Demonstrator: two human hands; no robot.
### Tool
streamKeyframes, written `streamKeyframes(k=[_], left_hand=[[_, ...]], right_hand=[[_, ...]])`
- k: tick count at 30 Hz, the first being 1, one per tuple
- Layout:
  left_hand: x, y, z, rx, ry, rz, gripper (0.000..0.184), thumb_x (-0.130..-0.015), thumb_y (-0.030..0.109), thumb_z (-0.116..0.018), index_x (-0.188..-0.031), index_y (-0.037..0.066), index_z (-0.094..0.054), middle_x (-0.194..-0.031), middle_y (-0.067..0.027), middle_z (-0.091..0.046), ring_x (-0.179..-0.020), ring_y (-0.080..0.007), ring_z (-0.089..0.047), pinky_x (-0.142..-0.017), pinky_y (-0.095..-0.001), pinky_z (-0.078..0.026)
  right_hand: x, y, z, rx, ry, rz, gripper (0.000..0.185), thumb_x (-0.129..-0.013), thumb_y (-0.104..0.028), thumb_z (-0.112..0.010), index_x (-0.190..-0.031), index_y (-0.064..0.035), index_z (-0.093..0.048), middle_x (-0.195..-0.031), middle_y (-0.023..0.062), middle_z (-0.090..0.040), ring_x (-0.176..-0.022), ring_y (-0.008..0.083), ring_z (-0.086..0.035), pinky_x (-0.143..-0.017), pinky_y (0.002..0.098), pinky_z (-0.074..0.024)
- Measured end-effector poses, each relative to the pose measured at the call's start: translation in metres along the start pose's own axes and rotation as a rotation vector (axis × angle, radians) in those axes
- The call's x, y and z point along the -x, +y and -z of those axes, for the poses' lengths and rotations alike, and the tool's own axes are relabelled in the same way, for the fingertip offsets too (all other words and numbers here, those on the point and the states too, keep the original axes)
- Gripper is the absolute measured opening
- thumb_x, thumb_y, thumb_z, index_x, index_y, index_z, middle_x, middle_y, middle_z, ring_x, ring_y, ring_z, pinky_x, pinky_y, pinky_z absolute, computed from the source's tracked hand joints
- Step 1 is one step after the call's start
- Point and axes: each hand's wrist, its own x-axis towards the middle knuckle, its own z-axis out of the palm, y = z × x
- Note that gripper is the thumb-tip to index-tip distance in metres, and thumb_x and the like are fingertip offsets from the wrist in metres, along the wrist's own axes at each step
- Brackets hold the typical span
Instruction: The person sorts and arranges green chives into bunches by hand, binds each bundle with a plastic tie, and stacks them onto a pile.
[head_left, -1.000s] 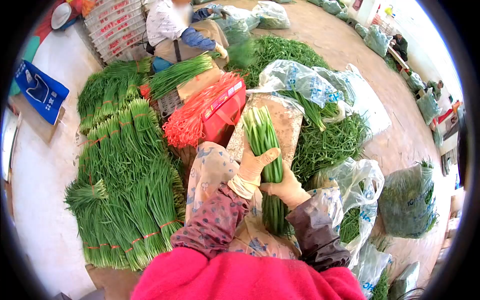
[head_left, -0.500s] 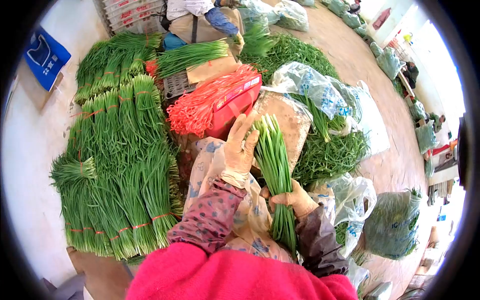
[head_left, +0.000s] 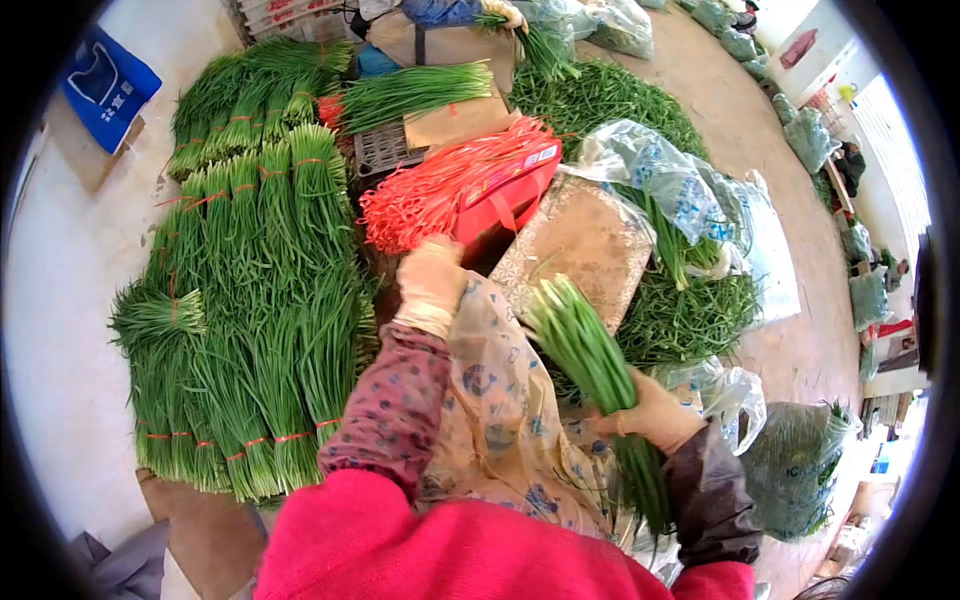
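My right hand (head_left: 655,415), in a pale glove, is wrapped round the middle of a bunch of garlic chives (head_left: 590,350). The pale cut ends point up and away from me, and the leaf tips hang toward my lap. My left hand (head_left: 432,285), gloved too, is at the near end of a pile of red ties (head_left: 445,185). Its fingers are curled in and slightly blurred, so what they hold, if anything, cannot be made out. The ties lie on a red bag (head_left: 510,195) in front of me.
Tied bunches of chives (head_left: 270,340) are stacked at left. A worn board (head_left: 590,245) lies ahead, with loose chives (head_left: 690,310) and a clear plastic bag (head_left: 650,165) to its right. Across from me, a co-worker's gloved hand (head_left: 503,14) holds chives. A filled bag (head_left: 800,465) stands at right.
My left hand has left the chives' cut ends, moving left to the red ties, and its fingers have curled. My right hand has shifted the bunch right and toward me.
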Motion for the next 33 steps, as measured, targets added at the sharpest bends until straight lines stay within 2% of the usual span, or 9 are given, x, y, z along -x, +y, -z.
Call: streamKeyframes(k=[1,3,6,12,19,22,25,27,33], left_hand=[[-0.014,-0.016,0.007,-0.127,-0.174,0.213,0.012,-0.082,0.017,-0.065,-0.088,0.009,-0.058,-0.087,-0.0091,-0.062,-0.082,-0.0318,-0.061,-0.073,-0.0427,-0.049],[-0.02,-0.065,0.0,-0.219,0.055,0.034,0.025,-0.08,0.017,-0.065,-0.104,0.015,-0.062,-0.102,-0.0083,-0.061,-0.096,-0.029,-0.059,-0.079,-0.0422,-0.049],[-0.036,-0.09,0.005,-0.189,0.127,-0.049,0.034,-0.082,0.023,-0.065,-0.115,0.021,-0.062,-0.102,-0.0091,-0.063,-0.097,-0.03,-0.059,-0.079,-0.0432,-0.049],[-0.073,-0.082,0.007,-0.098,-0.162,0.257,0.045,-0.085,0.049,-0.061,-0.101,0.008,-0.069,-0.094,-0.0166,-0.068,-0.092,-0.0358,-0.064,-0.081,-0.0435,-0.049],[-0.076,-0.104,-0.016,0.324,-0.146,0.372,0.021,-0.084,0.023,-0.069,-0.096,0.006,-0.068,-0.084,-0.0095,-0.07,-0.076,-0.0187,-0.067,-0.07,-0.0308,-0.052],[-0.063,-0.097,0.008,0.231,0.114,0.164,0.022,-0.086,0.019,-0.068,-0.103,0.005,-0.069,-0.087,-0.008,-0.071,-0.075,-0.0118,-0.065,-0.069,-0.0267,-0.052],[-0.053,-0.065,0.066,0.261,0.24,0.137,0.02,-0.089,0.011,-0.065,-0.108,0.004,-0.069,-0.092,-0.0077,-0.071,-0.076,-0.0092,-0.062,-0.069,-0.0228,-0.051],[-0.05,-0.066,0.105,0.071,0.354,-0.134,0.021,-0.09,0.008,-0.064,-0.109,0.004,-0.069,-0.092,-0.0058,-0.071,-0.074,-0.0089,-0.061,-0.066,-0.0215,-0.049],[-0.023,0.031,0.242,-0.051,-0.34,-0.253,0.009,-0.085,0.007,-0.065,-0.089,0.003,-0.071,-0.066,-0.0039,-0.064,-0.057,-0.0096,-0.051,-0.052,-0.0242,-0.039]], right_hand=[[-0.003,0.006,0.015,0.154,0.057,0.068,0.078,-0.068,-0.014,-0.078,-0.135,0.0006,-0.04,-0.102,0.0136,-0.066,-0.086,0.0204,-0.063,-0.078,0.0317,-0.05],[-0.009,-0.001,0.042,0.845,0.277,-0.098,0.089,-0.066,-0.021,-0.076,-0.14,0.0004,-0.031,-0.103,0.0217,-0.064,-0.092,0.0316,-0.064,-0.081,0.0362,-0.0502],[-0.039,-0.01,0.069,1.03,0.218,-0.253,0.094,-0.066,-0.023,-0.072,-0.143,-0.0039,-0.022,-0.099,0.0285,-0.062,-0.095,0.0423,-0.061,-0.081,0.0434,-0.0493],[-0.114,0.039,0.109,1.041,0.317,-0.085,0.089,-0.066,-0.018,-0.07,-0.14,-0.0025,-0.023,-0.086,0.0284,-0.063,-0.085,0.0445,-0.063,-0.07,0.0479,-0.0498],[-0.158,0.041,0.128,0.95,0.444,-0.08,0.075,-0.071,-0.016,-0.071,-0.134,-0.0049,-0.033,-0.092,0.0243,-0.065,-0.084,0.0406,-0.065,-0.07,0.0467,-0.052],[-0.181,0.052,0.13,0.878,0.495,-0.119,0.072,-0.072,-0.012,-0.072,-0.133,-0.0059,-0.034,-0.094,0.0236,-0.064,-0.084,0.0382,-0.066,-0.071,0.0446,-0.0536],[-0.189,0.081,0.12,1.06,0.296,-0.065,0.062,-0.076,-0.005,-0.063,-0.131,-0.0039,-0.036,-0.097,0.0226,-0.064,-0.088,0.0382,-0.065,-0.071,0.0449,-0.0523],[-0.176,0.086,0.115,1.052,0.12,0.012,0.063,-0.074,-0.006,-0.064,-0.131,-0.0074,-0.038,-0.092,0.0206,-0.065,-0.085,0.0363,-0.066,-0.068,0.0435,-0.0521],[-0.113,0.075,0.137,1.221,-0.123,-0.087,0.079,-0.068,-0.01,-0.068,-0.139,-0.015,-0.036,-0.086,0.0173,-0.066,-0.08,0.0373,-0.066,-0.068,0.0423,-0.0522]])
